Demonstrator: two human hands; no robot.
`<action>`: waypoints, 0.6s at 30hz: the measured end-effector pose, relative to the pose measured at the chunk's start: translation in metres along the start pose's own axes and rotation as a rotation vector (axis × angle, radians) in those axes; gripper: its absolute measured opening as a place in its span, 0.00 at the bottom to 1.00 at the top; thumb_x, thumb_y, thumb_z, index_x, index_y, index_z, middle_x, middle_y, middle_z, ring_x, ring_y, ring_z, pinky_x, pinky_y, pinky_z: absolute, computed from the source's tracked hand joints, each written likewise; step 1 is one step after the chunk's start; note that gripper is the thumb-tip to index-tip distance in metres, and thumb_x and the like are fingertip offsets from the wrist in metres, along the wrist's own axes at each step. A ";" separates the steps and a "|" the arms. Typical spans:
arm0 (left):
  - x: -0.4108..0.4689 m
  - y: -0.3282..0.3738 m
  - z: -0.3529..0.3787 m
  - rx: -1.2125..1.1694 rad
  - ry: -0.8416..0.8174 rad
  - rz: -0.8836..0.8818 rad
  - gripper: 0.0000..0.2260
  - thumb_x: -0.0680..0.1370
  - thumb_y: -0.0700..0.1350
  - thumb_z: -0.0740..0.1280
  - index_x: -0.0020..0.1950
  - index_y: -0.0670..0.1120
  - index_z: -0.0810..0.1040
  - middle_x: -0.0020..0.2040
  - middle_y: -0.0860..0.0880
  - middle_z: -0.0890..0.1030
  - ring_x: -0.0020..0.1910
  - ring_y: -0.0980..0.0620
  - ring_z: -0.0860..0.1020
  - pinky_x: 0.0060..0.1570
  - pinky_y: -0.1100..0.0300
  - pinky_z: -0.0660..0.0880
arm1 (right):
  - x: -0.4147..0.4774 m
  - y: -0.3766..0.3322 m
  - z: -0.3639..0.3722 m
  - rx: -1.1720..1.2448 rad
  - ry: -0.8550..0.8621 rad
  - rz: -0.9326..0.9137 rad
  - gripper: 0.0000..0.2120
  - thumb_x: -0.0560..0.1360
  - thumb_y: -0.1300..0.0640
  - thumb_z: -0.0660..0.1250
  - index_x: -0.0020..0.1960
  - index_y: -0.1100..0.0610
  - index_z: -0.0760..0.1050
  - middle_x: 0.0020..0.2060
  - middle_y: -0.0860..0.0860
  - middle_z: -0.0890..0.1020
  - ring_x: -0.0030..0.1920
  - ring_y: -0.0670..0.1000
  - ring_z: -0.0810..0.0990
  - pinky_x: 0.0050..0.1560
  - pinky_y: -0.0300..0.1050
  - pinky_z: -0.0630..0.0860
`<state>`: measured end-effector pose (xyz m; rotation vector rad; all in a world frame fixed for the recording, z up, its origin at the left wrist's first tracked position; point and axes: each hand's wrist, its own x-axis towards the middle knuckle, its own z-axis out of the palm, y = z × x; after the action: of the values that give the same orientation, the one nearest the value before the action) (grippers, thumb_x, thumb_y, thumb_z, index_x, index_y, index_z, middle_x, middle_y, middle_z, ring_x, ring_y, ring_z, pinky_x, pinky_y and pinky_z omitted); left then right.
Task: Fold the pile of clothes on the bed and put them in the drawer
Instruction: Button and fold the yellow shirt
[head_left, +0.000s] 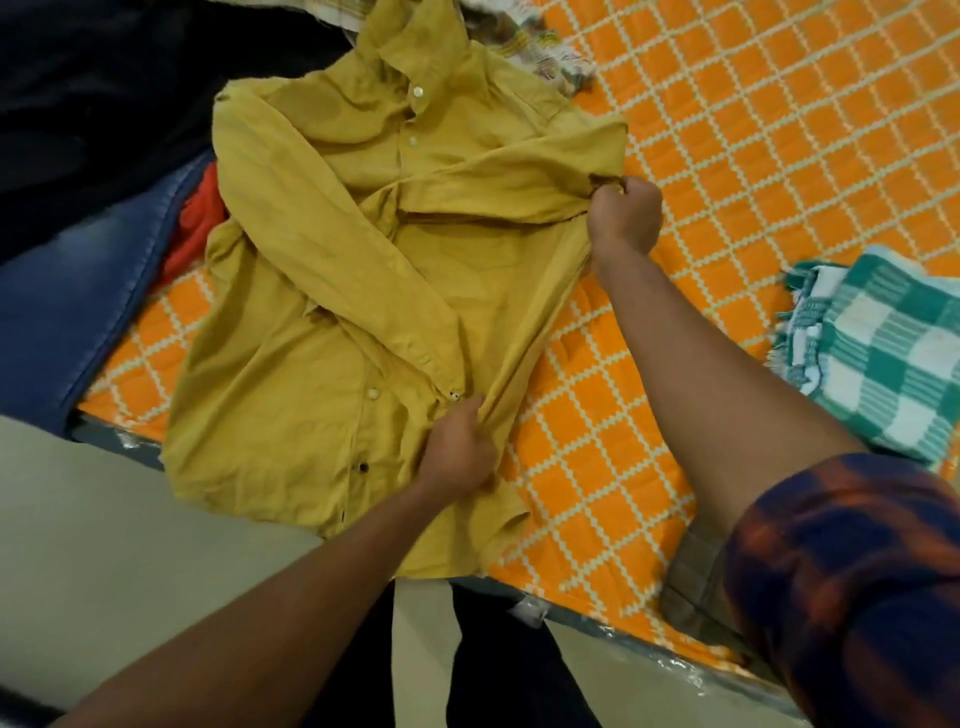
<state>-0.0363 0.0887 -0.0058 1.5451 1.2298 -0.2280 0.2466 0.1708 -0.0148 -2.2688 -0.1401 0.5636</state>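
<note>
The mustard-yellow long-sleeved button shirt (363, 249) is lying on the orange checked bedspread (753, 130), spreading left of both hands. The left hand (460, 449) is pinching its side edge near the hem, and the right hand (626, 215) is gripping that edge by the shoulder. It's looking light and limp, so edge holds suit. Bare bedspread is lying right of the hands, and the hem is overhanging the bed edge.

No text, label, brand, number or sign can be read anywhere.

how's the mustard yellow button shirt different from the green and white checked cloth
The mustard yellow button shirt is plain; the green and white checked cloth is patterned. The shirt lies spread, gripped by the left hand and right hand; the cloth sits folded, untouched. Both rest on the orange bedspread.
</note>
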 end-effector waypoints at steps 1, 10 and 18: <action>-0.006 -0.004 -0.019 -0.051 -0.058 -0.030 0.23 0.74 0.35 0.66 0.69 0.48 0.77 0.61 0.48 0.81 0.60 0.48 0.79 0.53 0.60 0.75 | -0.005 -0.004 0.001 0.071 -0.018 0.061 0.13 0.75 0.61 0.62 0.33 0.53 0.66 0.32 0.48 0.70 0.30 0.51 0.65 0.30 0.45 0.59; -0.039 -0.067 -0.202 -0.216 -0.162 -0.270 0.16 0.76 0.32 0.59 0.50 0.49 0.81 0.51 0.50 0.81 0.50 0.53 0.78 0.52 0.58 0.75 | -0.067 -0.095 0.057 0.741 -0.182 0.238 0.03 0.75 0.68 0.66 0.44 0.63 0.77 0.38 0.59 0.80 0.35 0.57 0.79 0.36 0.48 0.77; -0.023 -0.165 -0.294 -0.037 -0.129 -0.456 0.14 0.81 0.34 0.54 0.60 0.46 0.75 0.62 0.39 0.75 0.54 0.46 0.76 0.53 0.49 0.76 | -0.156 -0.195 0.220 0.332 -0.511 -0.281 0.09 0.77 0.61 0.63 0.47 0.64 0.79 0.37 0.55 0.79 0.38 0.55 0.77 0.40 0.48 0.71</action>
<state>-0.3047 0.2921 0.0229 1.1819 1.4609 -0.5871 0.0245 0.4107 0.0485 -1.7092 -0.5648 0.9268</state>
